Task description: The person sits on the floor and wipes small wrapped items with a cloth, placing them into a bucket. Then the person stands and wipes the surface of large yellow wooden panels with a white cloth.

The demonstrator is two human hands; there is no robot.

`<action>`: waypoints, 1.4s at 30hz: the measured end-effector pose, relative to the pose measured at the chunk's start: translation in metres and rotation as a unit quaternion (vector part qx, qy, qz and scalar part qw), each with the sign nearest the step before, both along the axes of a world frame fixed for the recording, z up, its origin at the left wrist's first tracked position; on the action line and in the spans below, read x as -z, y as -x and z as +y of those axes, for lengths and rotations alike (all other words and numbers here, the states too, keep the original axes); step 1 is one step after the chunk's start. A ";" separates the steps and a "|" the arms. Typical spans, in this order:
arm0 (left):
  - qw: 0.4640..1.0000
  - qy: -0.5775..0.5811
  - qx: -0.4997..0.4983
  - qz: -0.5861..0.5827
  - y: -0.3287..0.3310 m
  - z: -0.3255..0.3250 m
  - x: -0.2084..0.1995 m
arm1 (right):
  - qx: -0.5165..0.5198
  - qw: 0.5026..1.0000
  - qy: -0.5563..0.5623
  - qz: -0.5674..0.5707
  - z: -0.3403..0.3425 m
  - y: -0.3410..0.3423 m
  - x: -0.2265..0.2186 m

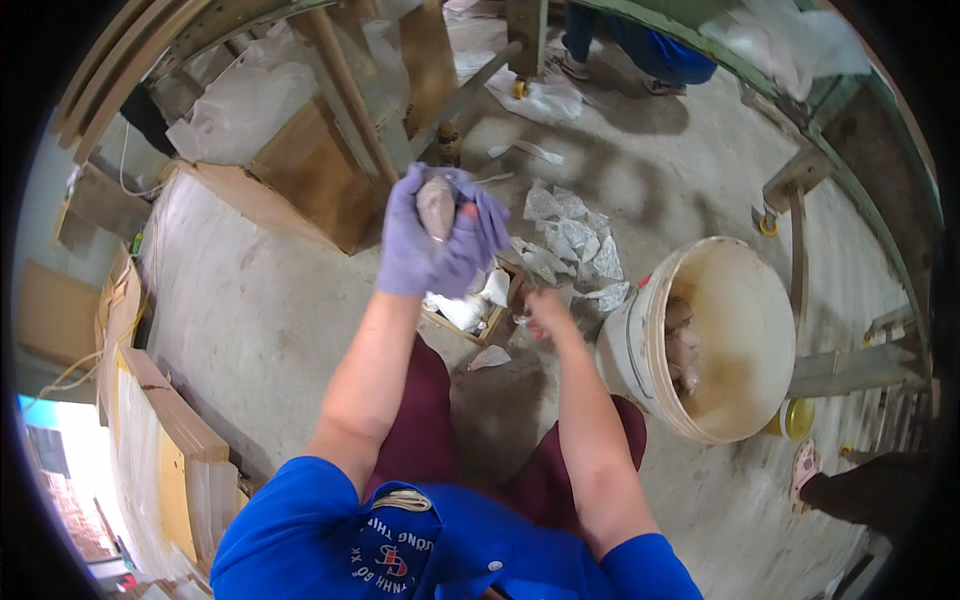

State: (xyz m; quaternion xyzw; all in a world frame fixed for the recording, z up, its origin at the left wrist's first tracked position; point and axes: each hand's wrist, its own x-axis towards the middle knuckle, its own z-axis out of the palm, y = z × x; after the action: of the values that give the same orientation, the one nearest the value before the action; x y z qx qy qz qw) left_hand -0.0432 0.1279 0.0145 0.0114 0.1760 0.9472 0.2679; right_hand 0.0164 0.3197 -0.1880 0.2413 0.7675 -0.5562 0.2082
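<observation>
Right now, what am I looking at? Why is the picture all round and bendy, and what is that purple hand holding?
The picture comes from a small camera worn on a person's head, looking down. Its lens is very wide, so straight edges bend near the rim. The arms coming up from the bottom belong to that person, who wears a blue shirt.

The left hand wears a purple glove and is closed around a pale, pinkish lump, held up in the air. What the lump is cannot be told. The right hand is bare and reaches down toward a small box on the concrete floor; whether it holds anything cannot be told.

Beside it stands a big white bucket with more pale pieces inside. Crumpled plastic bags lie nearby.
</observation>
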 end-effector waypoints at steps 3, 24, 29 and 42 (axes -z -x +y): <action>0.995 -0.073 0.029 -0.061 0.012 -0.056 0.005 | -0.250 0.933 0.062 -0.250 -0.070 -0.020 0.011; 0.481 0.725 -0.311 0.384 -0.041 -0.146 -0.009 | 0.011 0.980 -0.185 0.066 0.014 0.081 0.146; 0.890 0.338 -0.294 0.085 -0.035 -0.173 0.017 | 0.140 0.989 -0.042 -0.003 0.080 0.097 0.122; 0.921 0.266 -0.283 0.026 -0.027 -0.180 0.014 | 0.293 0.802 0.432 -0.289 -0.150 -0.038 0.080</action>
State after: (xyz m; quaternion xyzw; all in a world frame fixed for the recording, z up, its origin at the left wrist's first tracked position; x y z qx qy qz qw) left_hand -0.0167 -0.0524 0.0002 -0.0855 0.4240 0.9013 -0.0224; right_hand 0.0548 0.1699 -0.2683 0.4891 0.2447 -0.7692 0.3305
